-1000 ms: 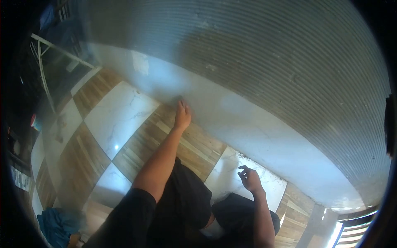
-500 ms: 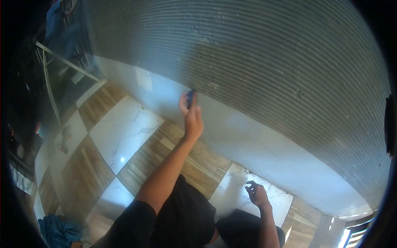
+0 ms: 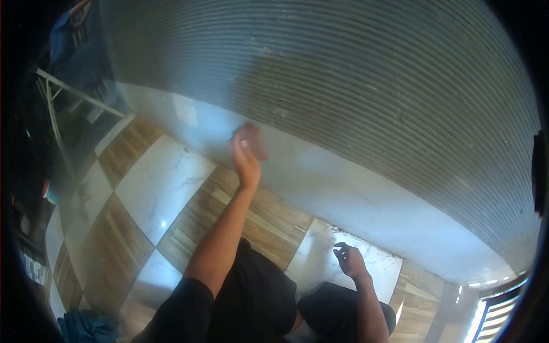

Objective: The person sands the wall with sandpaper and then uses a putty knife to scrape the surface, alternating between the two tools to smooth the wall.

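Observation:
My left hand (image 3: 246, 163) reaches forward to the smooth pale lower band (image 3: 337, 174) of the wall. Pinched in its fingers is a flat reddish-brown sheet (image 3: 257, 142), which looks like sandpaper and overlaps the band just below the ridged part. My right hand (image 3: 351, 263) hovers near my knee, above a white marbled floor tile (image 3: 311, 251). Its fingers are loosely curled and apart, holding nothing.
Grey ridged wall surface (image 3: 343, 86) rises above the pale band. At the far left stands a light metal frame (image 3: 80, 91), with a person in blue (image 3: 60, 40) behind it. Teal cloth (image 3: 88, 327) lies at lower left. Crumbs of debris (image 3: 343, 231) line the wall's foot.
My left hand has moved left along the pale band and turned, so the reddish face of the sheet now shows. My right hand has barely shifted. The view has tilted slightly.

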Motion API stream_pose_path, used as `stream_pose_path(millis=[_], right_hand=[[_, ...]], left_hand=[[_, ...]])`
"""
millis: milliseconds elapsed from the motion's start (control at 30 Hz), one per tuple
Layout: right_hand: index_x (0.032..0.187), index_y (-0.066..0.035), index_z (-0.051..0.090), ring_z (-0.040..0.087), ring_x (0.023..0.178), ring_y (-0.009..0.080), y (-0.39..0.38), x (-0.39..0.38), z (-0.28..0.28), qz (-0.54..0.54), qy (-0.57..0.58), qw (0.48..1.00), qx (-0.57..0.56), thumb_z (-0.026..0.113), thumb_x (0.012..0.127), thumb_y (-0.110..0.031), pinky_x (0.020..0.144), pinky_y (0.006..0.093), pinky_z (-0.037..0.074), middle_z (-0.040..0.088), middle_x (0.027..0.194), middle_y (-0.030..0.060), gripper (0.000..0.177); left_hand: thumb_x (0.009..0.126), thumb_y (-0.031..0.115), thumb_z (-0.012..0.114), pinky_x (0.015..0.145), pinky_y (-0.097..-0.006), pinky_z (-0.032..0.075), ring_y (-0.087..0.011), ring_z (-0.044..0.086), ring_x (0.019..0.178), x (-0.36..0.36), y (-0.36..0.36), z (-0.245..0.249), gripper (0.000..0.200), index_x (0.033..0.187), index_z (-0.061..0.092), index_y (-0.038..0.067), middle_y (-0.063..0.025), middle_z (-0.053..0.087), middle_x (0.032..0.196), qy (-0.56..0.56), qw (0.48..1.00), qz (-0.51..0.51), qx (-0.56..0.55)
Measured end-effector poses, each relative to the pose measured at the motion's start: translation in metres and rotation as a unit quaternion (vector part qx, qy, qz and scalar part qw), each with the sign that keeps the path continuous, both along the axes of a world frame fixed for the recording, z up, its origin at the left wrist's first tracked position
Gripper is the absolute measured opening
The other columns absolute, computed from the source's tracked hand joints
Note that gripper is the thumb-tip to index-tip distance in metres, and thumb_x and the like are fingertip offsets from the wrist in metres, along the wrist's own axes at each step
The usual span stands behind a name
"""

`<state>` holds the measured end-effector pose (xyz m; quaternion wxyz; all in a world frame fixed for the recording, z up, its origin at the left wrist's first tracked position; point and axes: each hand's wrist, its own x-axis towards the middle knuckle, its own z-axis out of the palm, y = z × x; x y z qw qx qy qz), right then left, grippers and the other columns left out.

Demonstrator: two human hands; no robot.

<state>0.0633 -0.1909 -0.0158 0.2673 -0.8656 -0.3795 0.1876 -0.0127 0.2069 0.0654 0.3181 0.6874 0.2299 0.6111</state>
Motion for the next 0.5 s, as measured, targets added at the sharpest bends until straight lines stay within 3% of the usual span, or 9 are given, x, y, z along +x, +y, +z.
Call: stream_pose_path(millis=[100,167,267,300,333,400,433,500], right_hand=[[0.115,-0.003,0.068,0.071,0.081,0.0391,-0.001,-0.001,0.005,-0.002,-0.01,1.0,0.024,0.063,0.099,-0.026,0.076,0.0489,0.055,0.074,0.087,0.021,0.028],[0.115,-0.003,0.068,0.071,0.081,0.0398,0.003,0.002,0.005,-0.008,-0.011,0.999,0.036,0.063,0.099,-0.025,0.076,0.0491,0.055,0.074,0.086,0.0212,0.028],[0.116,-0.003,0.068,0.071,0.077,0.0357,0.001,-0.001,-0.002,-0.002,-0.02,0.999,0.045,0.062,0.1,-0.024,0.071,0.0451,0.055,0.074,0.086,0.0196,0.027],[0.115,-0.003,0.068,0.07,0.079,0.0385,-0.002,-0.001,-0.003,-0.006,-0.011,0.999,0.042,0.062,0.1,-0.025,0.073,0.0473,0.055,0.073,0.084,0.0206,0.027],[0.114,-0.004,0.068,0.07,0.082,0.0413,-0.003,-0.001,-0.001,-0.01,-0.003,0.999,0.04,0.061,0.101,-0.025,0.075,0.0494,0.054,0.073,0.083,0.0217,0.026],[0.113,-0.004,0.068,0.07,0.083,0.042,-0.007,-0.001,0.012,-0.018,0.0,0.999,0.03,0.061,0.101,-0.026,0.076,0.0495,0.054,0.073,0.083,0.0217,0.026],[0.113,-0.004,0.068,0.07,0.085,0.0421,-0.009,-0.002,0.017,-0.025,0.01,0.999,0.029,0.061,0.101,-0.026,0.076,0.0497,0.054,0.073,0.083,0.0219,0.026],[0.113,-0.004,0.068,0.07,0.086,0.0422,-0.009,0.0,0.019,-0.037,0.019,0.999,0.033,0.062,0.101,-0.027,0.077,0.0498,0.054,0.073,0.083,0.0221,0.027]], left_hand=[[0.107,0.011,0.046,0.099,-0.0454,0.047,-0.0342,0.059,0.113,0.0,-0.023,0.0,0.027,0.13,0.056,-0.002,-0.0183,0.054,0.127,0.035,0.999,0.014,0.012],[0.104,0.006,0.054,0.095,-0.0428,0.05,-0.0325,0.059,0.112,0.012,-0.052,0.006,0.025,0.128,0.057,-0.001,-0.0172,0.052,0.126,0.063,0.974,-0.091,0.196],[0.102,0.009,0.059,0.089,-0.0409,0.054,-0.0311,0.061,0.107,0.02,-0.063,0.007,0.026,0.127,0.059,0.001,-0.0161,0.051,0.125,0.143,0.959,-0.143,0.197],[0.1,0.015,0.064,0.081,-0.0387,0.053,-0.0316,0.059,0.109,0.032,-0.062,0.003,0.021,0.118,0.063,0.002,-0.0161,0.051,0.122,0.051,0.976,-0.184,0.107],[0.1,0.015,0.064,0.081,-0.0387,0.053,-0.0316,0.059,0.109,0.034,-0.062,-0.004,0.021,0.118,0.063,0.002,-0.0161,0.051,0.122,0.05,0.976,-0.185,0.105],[0.097,0.018,0.069,0.08,-0.0444,0.057,-0.033,0.064,0.095,0.032,-0.055,-0.008,0.018,0.105,0.062,0.003,-0.0144,0.053,0.119,0.143,0.964,-0.105,0.2],[0.097,0.018,0.069,0.08,-0.0444,0.057,-0.033,0.064,0.095,0.029,-0.056,-0.008,0.018,0.105,0.062,0.003,-0.0144,0.053,0.119,0.143,0.962,-0.107,0.204],[0.097,0.018,0.069,0.087,-0.0456,0.054,-0.0354,0.063,0.098,0.025,-0.058,-0.008,0.018,0.099,0.059,0.003,-0.0164,0.055,0.108,0.27,0.904,-0.152,0.294]])
